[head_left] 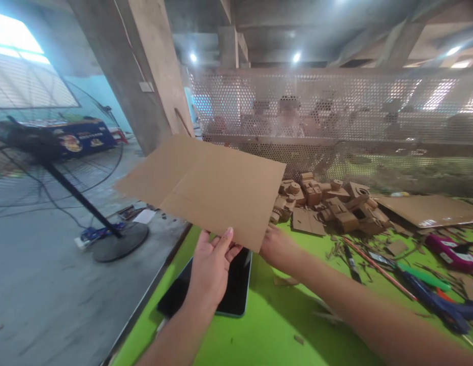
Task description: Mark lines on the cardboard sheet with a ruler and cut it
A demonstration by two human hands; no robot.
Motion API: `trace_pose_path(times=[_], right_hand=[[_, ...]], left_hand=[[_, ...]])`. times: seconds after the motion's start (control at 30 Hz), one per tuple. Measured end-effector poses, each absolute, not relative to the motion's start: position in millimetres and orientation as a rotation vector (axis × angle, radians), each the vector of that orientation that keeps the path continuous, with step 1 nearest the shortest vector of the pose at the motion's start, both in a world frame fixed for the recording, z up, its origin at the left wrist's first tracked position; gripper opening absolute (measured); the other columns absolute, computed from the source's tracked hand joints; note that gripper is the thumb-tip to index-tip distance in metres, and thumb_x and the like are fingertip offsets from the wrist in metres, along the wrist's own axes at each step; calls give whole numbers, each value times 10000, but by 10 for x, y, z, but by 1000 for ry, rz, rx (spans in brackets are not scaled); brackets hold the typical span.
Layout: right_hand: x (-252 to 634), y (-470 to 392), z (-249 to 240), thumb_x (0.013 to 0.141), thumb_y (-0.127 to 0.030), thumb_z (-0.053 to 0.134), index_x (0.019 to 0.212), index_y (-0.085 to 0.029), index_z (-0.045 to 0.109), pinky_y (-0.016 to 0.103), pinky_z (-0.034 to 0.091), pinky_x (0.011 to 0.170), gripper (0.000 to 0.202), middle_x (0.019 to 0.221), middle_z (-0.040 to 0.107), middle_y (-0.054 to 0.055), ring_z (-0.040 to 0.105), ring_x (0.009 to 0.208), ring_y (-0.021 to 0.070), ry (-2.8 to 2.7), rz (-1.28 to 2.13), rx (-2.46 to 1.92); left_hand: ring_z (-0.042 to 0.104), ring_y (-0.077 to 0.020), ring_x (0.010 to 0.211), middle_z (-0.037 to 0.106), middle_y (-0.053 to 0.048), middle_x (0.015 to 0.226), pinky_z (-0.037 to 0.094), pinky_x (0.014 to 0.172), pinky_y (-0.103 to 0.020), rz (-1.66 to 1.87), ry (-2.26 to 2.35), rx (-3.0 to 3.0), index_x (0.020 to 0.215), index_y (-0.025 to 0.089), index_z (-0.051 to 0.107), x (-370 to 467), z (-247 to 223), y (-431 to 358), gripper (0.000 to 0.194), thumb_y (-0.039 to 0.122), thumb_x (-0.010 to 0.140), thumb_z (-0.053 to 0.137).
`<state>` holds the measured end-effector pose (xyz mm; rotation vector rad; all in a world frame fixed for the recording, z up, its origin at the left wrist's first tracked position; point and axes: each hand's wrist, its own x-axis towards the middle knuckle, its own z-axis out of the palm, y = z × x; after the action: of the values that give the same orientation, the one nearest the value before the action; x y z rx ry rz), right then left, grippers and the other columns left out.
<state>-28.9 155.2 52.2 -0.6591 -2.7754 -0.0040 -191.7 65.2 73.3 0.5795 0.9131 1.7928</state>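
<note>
Gripping the near edge of a cardboard sheet (206, 188), both hands hold it up over the green desk (266, 325). The left hand (209, 264) pinches the edge with thumb on top, probably to keep the sheet level. The right hand (276, 246) grasps the corner from beneath, its fingers mostly hidden by the sheet. Under the left hand lies a dark tablet (221, 290), flat on the desk near its left edge. To the right lie a blue tool (438, 302) and a green pen (422, 277) among cardboard scraps. Farther back sits a heap of small cardboard pieces (327, 203), beside a flat board (427, 209). A perforated screen (335, 117) closes off the desk's far side. A fan (68, 193) stands on the floor to the left.
</note>
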Motion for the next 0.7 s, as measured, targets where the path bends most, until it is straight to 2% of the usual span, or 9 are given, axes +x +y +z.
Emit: trace_pose_path(times=[0.1,0.13,0.23,0.27,0.37,0.47,0.6,0.63,0.7], right_hand=[[154,1251,693,981,-76,581,1112,-148,716,518,575,933,201,1057,778,146,683,1105,340,-2715,21,-763],[290,1130,742,1012,-97,538,1128,-159,693,464,593,895,203,1087,770,142,696,1074,302,-2664,81,-811],[610,797,827,1086,-236,484,1188,-232,647,390,585,918,191,1115,752,97,717,1036,227,-2240,662,-930],[682,717,832,1099,-277,476,1286,-260,606,380,581,921,229,1144,747,90,716,1037,216,-2123,838,-969],[799,612,789,1122,-368,429,1489,-347,477,376,558,896,371,1078,725,53,684,965,202,-1839,1102,-1049],[807,658,697,1116,-449,412,1497,-350,514,397,530,911,407,942,616,30,604,914,211,-1688,1143,-1064],[758,729,584,1079,-625,322,1461,-304,551,353,579,674,549,882,448,14,497,775,202,-1388,1509,-958],[753,733,564,1069,-644,331,1439,-299,567,353,589,671,558,880,435,11,491,770,200,-1336,1558,-955],[757,732,537,1041,-671,409,1380,-291,608,390,614,775,547,881,453,14,524,806,206,-1292,1565,-1007]], left_hand=[[748,-169,979,774,-41,1149,636,747,-252,1790,891,560,1233,239,633,-1845,787,708,513,197,798,902],[749,-167,988,773,-44,1164,633,755,-247,1788,882,554,1220,234,642,-1812,800,727,492,204,803,901],[751,-149,978,775,-37,1179,627,785,-237,1772,853,539,1212,237,652,-1661,799,778,458,228,825,895],[753,-150,978,777,-37,1180,630,799,-245,1757,842,536,1214,239,653,-1593,783,791,448,235,834,891],[759,-173,1023,780,-40,1184,642,847,-288,1708,814,526,1228,244,651,-1372,697,816,436,246,856,877],[769,-187,1026,791,-30,1152,655,864,-318,1701,810,505,1293,266,625,-1197,604,826,533,233,835,895],[774,-209,1047,798,-35,1148,668,879,-345,1696,832,487,1363,282,608,-1117,528,830,639,220,808,918],[772,-218,1064,799,-38,1158,668,896,-358,1694,839,488,1363,281,621,-1117,516,830,640,221,802,922],[773,-243,1080,809,-54,1142,663,936,-391,1682,854,507,1311,250,686,-1126,490,831,583,232,785,935]])
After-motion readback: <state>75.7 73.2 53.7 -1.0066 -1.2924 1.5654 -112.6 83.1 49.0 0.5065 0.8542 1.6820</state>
